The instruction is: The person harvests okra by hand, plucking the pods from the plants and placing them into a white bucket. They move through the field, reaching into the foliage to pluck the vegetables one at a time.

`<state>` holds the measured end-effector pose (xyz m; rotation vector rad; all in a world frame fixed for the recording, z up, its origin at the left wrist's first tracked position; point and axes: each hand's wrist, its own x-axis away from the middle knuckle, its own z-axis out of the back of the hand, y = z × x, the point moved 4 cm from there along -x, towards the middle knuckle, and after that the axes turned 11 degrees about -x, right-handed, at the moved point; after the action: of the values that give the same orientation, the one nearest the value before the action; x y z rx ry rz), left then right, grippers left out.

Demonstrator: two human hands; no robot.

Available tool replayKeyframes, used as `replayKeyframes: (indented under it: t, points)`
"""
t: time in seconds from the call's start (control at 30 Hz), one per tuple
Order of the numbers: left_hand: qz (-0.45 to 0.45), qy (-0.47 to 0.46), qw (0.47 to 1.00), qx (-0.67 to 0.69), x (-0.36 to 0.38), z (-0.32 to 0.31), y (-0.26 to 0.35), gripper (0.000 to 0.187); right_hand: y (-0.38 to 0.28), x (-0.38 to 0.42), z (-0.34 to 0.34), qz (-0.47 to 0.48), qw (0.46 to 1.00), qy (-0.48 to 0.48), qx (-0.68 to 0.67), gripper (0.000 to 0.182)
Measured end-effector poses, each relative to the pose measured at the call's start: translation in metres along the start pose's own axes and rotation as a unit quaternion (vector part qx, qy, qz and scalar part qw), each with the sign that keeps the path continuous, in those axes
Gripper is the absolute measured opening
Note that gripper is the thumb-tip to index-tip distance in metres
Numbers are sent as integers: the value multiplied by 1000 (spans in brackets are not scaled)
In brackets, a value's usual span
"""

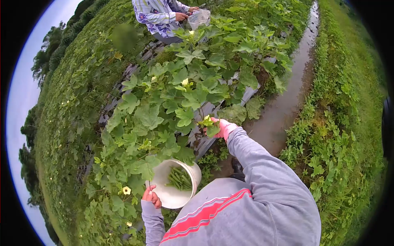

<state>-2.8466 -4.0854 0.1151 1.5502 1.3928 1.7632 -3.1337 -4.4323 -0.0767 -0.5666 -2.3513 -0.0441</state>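
Observation:
At the centre, my right hand (223, 128), in a pink glove, reaches in among the leaves of a green plant (184, 117). Its fingers are partly hidden behind a leaf and a yellow-green shoot, so what they hold cannot be made out. Lower left, my bare left hand (152, 196) is closed beside the rim of a white bucket (197, 174), its fingers curled round something thin that I cannot make out. Several green pods (179, 178) lie inside the bucket, which is tilted towards the camera.
Another person (158, 18) stands among the plants at the top, holding a whitish bag (199, 19). A wet, muddy furrow (287, 102) runs up the right side. Dark plastic sheeting (204, 141) shows under the leaves. A pale yellow flower (126, 190) is at lower left.

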Motion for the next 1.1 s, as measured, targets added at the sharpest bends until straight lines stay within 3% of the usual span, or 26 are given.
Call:
replayKeyframes:
  t: [0.07, 0.13, 0.2, 0.27, 0.4, 0.47, 0.57, 0.73, 0.8, 0.87, 0.93, 1.0, 1.07, 1.1]
  points:
    - [12, 22, 1000, -4, 3, -15, -1, 30, 3, -9, -19, 6, 999, 37, 27, 41]
    - [10, 25, 999, -30, 1, -24, -10, 30, 8, -37, -16, -43, 999, -1, 6, 46]
    - [25, 46, 998, -44, -5, -33, -19, 28, 19, -62, -5, -35, 997, -38, 54, 40]
    - [63, 96, 991, -72, -9, -35, -36, 25, 28, -41, -14, -49, 997, -19, 52, 30]
    - [65, 88, 988, -107, -17, -53, -77, 19, 36, -44, -10, -68, 997, -19, 14, 29]
    - [66, 93, 990, -88, -21, -66, -96, 18, 37, -49, -6, -62, 997, 19, 30, 28]
    - [105, 107, 986, -78, -18, -89, -123, 14, 32, -42, -12, -64, 995, -4, 74, 25]
    - [90, 92, 991, -26, -12, -119, -156, 16, 26, -31, 24, -131, 964, 103, 207, 26]
    - [96, 111, 985, -87, -14, -126, -172, 21, 18, -23, 40, -143, 925, 115, 331, 27]
    - [66, 104, 991, -51, -19, -121, -190, 23, 14, -14, 48, -163, 853, 124, 479, 28]
    - [70, 94, 987, -106, -26, -120, -197, 22, 8, -7, 52, -143, 774, 107, 607, 30]
    - [73, 86, 981, -160, -33, -121, -201, 22, -14, 48, 21, 73, 692, 26, 718, 40]
    - [72, 109, 971, -201, -28, -114, -203, 22, -12, 44, 40, 120, 631, 77, 763, 46]
    - [59, 113, 964, -232, -26, -118, -198, 21, -7, 31, 51, 82, 603, 96, 788, 48]
